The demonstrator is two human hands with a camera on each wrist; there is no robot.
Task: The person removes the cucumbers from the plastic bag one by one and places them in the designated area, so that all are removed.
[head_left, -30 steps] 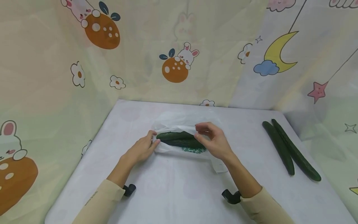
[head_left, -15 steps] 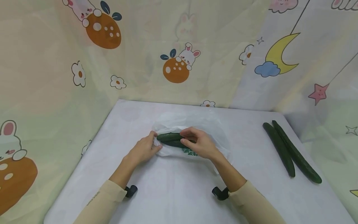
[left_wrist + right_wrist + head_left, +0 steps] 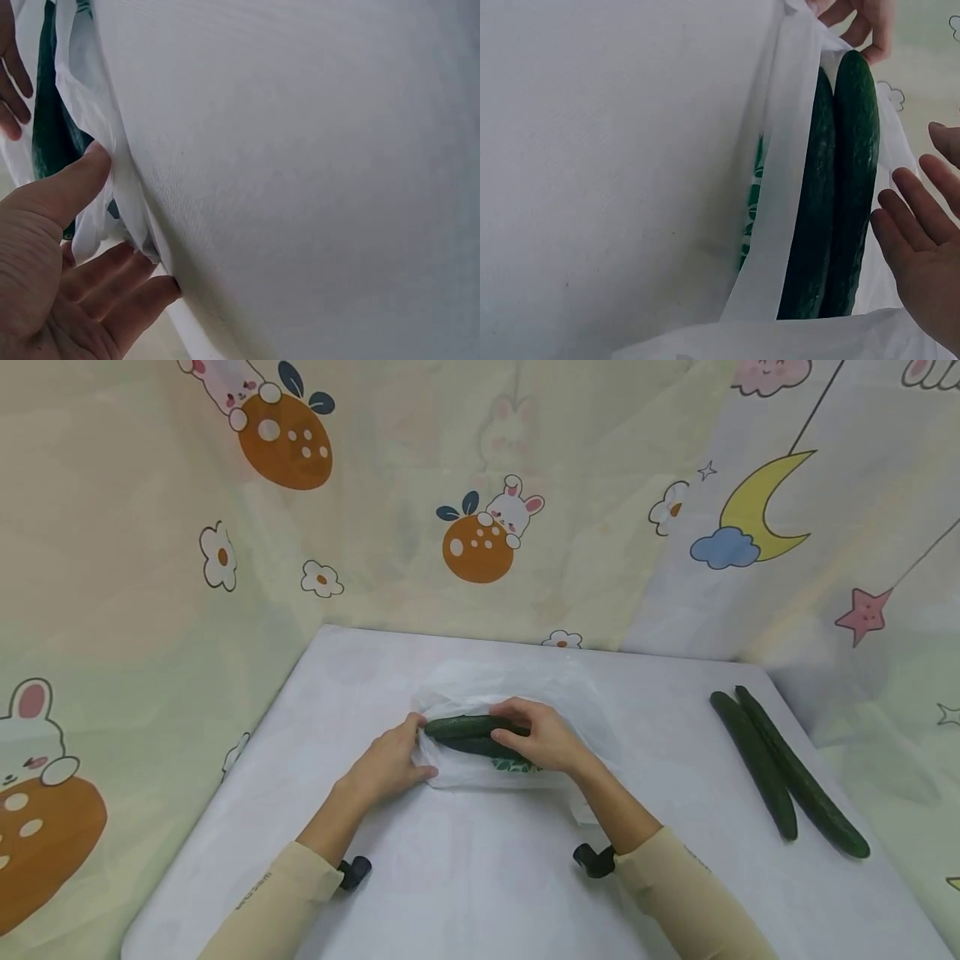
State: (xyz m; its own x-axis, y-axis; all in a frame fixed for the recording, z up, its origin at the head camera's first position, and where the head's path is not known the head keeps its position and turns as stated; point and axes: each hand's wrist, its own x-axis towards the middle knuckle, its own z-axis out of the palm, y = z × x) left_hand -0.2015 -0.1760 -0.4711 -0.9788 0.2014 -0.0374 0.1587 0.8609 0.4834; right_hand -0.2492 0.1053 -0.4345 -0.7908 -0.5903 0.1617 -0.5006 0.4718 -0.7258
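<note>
Two dark green cucumbers [image 3: 467, 726] lie side by side in a thin white plastic bag [image 3: 465, 777] with green print. My left hand [image 3: 386, 760] holds the bag at its left end; in the left wrist view its thumb [image 3: 90, 169] is at the near lip and its fingers curl underneath. Over the right part of the cucumbers hovers my right hand [image 3: 547, 739], hiding some of them in the head view. In the right wrist view its fingers [image 3: 915, 214] are extended beside the cucumbers and grip nothing.
Two more cucumbers, a shorter one [image 3: 753, 764] and a longer one [image 3: 802, 772], lie close together at the right of the white table [image 3: 465, 893]. Behind the table hangs a printed cloth [image 3: 390, 552] with cartoon rabbits.
My right hand has moved left over the cucumbers, then slightly back right. My left thumb has spread farther from its fingers, and the bag's near edge sits a little closer to me.
</note>
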